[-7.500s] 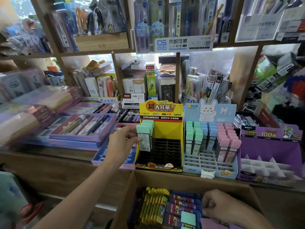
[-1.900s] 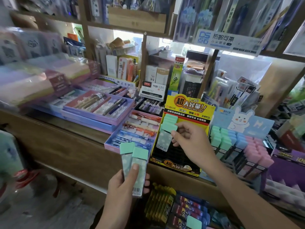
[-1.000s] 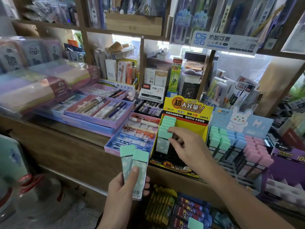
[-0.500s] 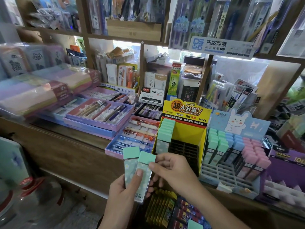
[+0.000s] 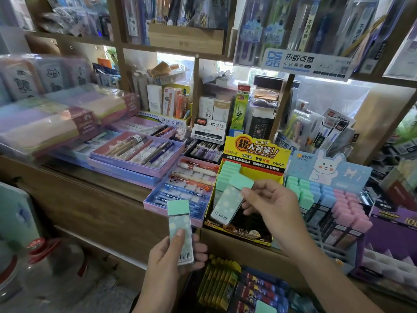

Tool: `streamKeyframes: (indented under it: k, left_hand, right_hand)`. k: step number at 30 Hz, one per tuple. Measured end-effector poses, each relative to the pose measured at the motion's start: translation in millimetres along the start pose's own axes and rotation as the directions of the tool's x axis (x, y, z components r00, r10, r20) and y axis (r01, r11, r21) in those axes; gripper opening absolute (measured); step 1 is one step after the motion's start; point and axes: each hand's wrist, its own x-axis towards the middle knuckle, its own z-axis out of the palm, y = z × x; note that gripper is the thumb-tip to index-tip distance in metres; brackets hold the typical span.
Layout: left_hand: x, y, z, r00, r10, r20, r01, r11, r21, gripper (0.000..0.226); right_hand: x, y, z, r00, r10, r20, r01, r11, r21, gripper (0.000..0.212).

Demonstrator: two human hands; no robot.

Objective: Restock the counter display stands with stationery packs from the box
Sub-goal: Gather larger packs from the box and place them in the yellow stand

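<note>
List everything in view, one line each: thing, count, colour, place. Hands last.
yellow display stand: one, yellow and black, on the wooden counter, centre.
stocked packs: one column, exact count unclear, green-capped, left side of the yellow display stand.
rabbit stand: one, light blue, right of the yellow one; holds green, blue and pink packs.
purple stand: one, purple, far right.
pen trays: several, lilac and pink, counter left.
cardboard box: one, brown, below the counter; yellow and dark packs inside.
left hand: holds the left-hand pack, green-capped, upright.
right hand: pinches the right-hand pack, green-capped, tilted, in front of the yellow display stand.
</note>
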Motion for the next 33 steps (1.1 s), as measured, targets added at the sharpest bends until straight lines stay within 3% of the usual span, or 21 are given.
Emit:
streamKeyframes:
  k: [5,15,21,27,29,33]
  left_hand:
    - [2,-1,-2,1.000,-0.003,-0.007,0.003,1.000,-0.018,0.040]
    - [2,-1,-2,1.000,0.006,-0.012,-0.006,1.000,-0.001,0.038]
    - [2,-1,-2,1.000,0.001,-0.006,-0.001,1.000,0.012,0.036]
    - [3,-2,-5,1.000,-0.016,-0.007,0.016,1.000,0.004,0.039]
    - [4,-3,-6,1.000,-0.014,-0.008,0.014,1.000,0.005,0.041]
    - [5,-4,-6,1.000,-0.014,-0.004,0.014,1.000,0.008,0.043]
  right_hand:
    - [10,1,-6,0.992,-0.115,-0.053,0.107,0.986,-0.129,0.009]
    - [9,18,9,0.992,-0.120,0.025,0.122,0.975,-0.188,0.011]
    - [10,19,14,0.979,-0.168,0.112,0.194,0.936,-0.294,0.031]
    - [16,22,24,0.984,-0.170,0.056,0.179,0.918,-0.355,0.026]
    - [15,24,25,0.977,-0.209,0.048,0.209,0.881,-0.425,0.018]
    - [14,21,22,0.936,-0.346,0.070,0.333,0.798,-0.503,0.022]
